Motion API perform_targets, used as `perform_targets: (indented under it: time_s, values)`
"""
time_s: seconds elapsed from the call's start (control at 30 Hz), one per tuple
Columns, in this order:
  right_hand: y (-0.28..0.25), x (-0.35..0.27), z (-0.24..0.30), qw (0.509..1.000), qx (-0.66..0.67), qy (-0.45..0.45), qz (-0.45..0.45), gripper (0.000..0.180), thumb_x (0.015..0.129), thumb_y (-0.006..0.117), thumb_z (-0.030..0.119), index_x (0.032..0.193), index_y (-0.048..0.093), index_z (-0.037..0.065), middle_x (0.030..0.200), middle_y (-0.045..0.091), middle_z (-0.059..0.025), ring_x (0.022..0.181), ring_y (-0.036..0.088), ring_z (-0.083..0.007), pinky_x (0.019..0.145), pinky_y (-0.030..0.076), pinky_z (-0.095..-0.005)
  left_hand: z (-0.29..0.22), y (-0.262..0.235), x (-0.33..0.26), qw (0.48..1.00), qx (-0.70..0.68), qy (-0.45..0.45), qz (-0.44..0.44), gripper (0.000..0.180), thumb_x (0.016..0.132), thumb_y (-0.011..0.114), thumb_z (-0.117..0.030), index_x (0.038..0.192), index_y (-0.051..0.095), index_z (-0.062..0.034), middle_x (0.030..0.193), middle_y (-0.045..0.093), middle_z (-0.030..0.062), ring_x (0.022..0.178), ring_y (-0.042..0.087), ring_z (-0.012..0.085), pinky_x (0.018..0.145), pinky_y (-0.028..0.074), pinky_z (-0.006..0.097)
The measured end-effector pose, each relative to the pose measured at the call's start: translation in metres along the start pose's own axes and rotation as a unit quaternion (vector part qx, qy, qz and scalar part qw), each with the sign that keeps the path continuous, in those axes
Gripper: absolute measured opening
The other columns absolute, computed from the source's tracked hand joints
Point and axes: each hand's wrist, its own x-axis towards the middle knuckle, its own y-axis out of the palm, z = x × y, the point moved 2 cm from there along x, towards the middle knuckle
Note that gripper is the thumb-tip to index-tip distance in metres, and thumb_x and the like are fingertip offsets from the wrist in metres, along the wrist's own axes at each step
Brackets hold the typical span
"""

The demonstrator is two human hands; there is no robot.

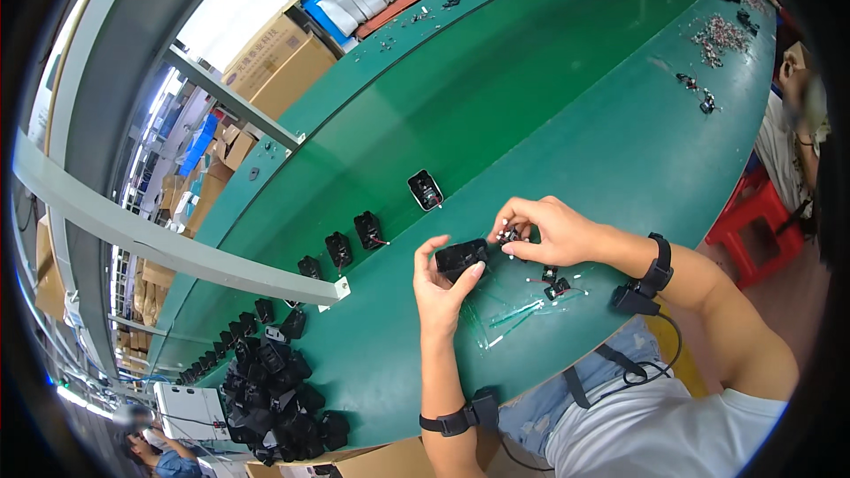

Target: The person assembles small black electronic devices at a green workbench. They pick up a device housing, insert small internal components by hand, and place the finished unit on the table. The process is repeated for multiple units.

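Observation:
My left hand (440,288) grips a black plastic housing (461,257), thumb on its near side and fingers round the back. Just to its right, my right hand (551,228) pinches a small black part with white connectors (508,236) between thumb and fingertips. The two hands are close together above the green bench. Below my right hand lie a few more small black parts with thin wires (555,285). Clear tape or film strips with white edges (513,319) are stuck on the bench in front of me.
A large heap of black housings (270,394) sits at the lower left. Several housings (367,228) stand in a row along the green belt (496,115). A grey metal frame (177,243) crosses the left side. Loose small parts (719,38) and a seated person (788,150) are at the far right.

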Motion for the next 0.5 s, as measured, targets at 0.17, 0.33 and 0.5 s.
perform_targets:
  time_s: [0.17, 0.33, 0.5]
  values:
    - [-0.0010, 0.0022, -0.0035, 0.998, -0.031, -0.053, -0.026, 0.031, 0.083, 0.066, 0.001, 0.112, 0.058, -0.003, 0.103, 0.072, -0.0137, 0.092, 0.071, -0.0269, 0.084, 0.056, -0.0363, 0.0045, -0.0001, -0.0004, 0.999, 0.022, -0.023, 0.019, 0.057, 0.075, 0.080, 0.005, 0.124, 0.052, -0.0008, 0.109, 0.062, 0.0091, 0.098, 0.065, 0.0162, 0.088, 0.054, 0.030]
    - [-0.0042, 0.0012, -0.0043, 0.998, 0.051, 0.014, -0.020, 0.030, 0.081, 0.063, -0.003, 0.110, 0.057, -0.003, 0.100, 0.071, -0.0142, 0.088, 0.071, -0.0207, 0.081, 0.056, -0.0330, 0.0031, 0.0037, 0.0006, 0.999, 0.012, -0.031, 0.018, 0.057, 0.075, 0.079, 0.004, 0.125, 0.053, -0.0003, 0.109, 0.062, 0.0084, 0.099, 0.064, 0.0155, 0.090, 0.053, 0.030]
    - [-0.0047, 0.0005, -0.0018, 0.973, 0.188, 0.124, -0.044, 0.022, 0.086, 0.070, 0.001, 0.105, 0.059, 0.000, 0.101, 0.071, -0.0097, 0.084, 0.068, -0.0148, 0.077, 0.055, -0.0285, 0.0027, 0.0037, 0.0002, 0.999, 0.000, -0.030, 0.018, 0.055, 0.078, 0.077, 0.002, 0.126, 0.051, -0.0010, 0.109, 0.063, 0.0080, 0.099, 0.063, 0.0149, 0.090, 0.051, 0.029]
